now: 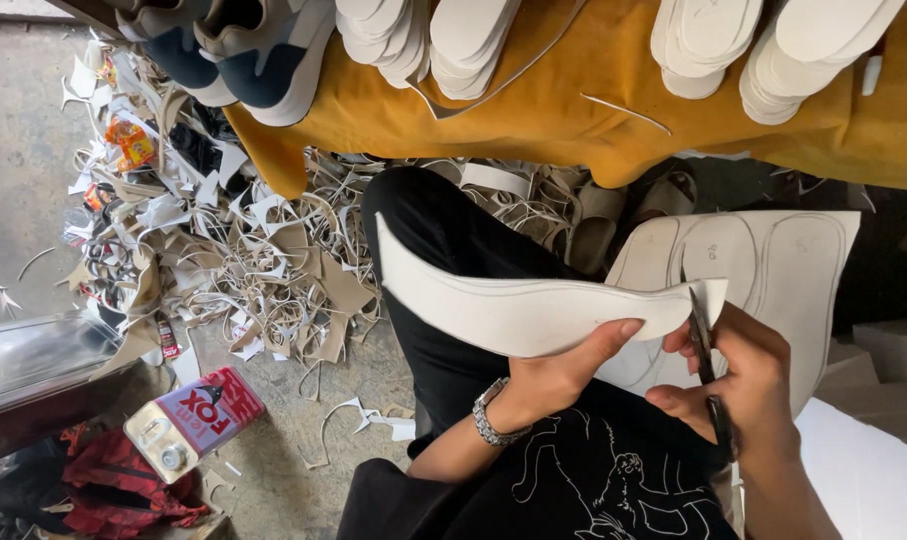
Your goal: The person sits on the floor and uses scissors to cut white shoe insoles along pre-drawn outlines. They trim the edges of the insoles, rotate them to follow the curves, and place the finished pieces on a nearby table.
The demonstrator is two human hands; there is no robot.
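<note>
My left hand [563,370], with a metal bracelet on the wrist, grips a curved white insole-shaped piece [513,305] by its lower edge. My right hand [738,385] holds black scissors [706,365] whose blades bite into the right end of that piece. Behind both hangs a larger white sheet [773,265] with several insole outlines drawn on it. My lap in dark clothing lies under both hands.
A yellow-covered bench [613,110] carries stacks of white cut insoles [468,40] and blue-and-white shoes [243,50]. A heap of offcut strips [233,260] covers the floor at left, with a red tin can [195,420] and a red bag [103,490] nearby.
</note>
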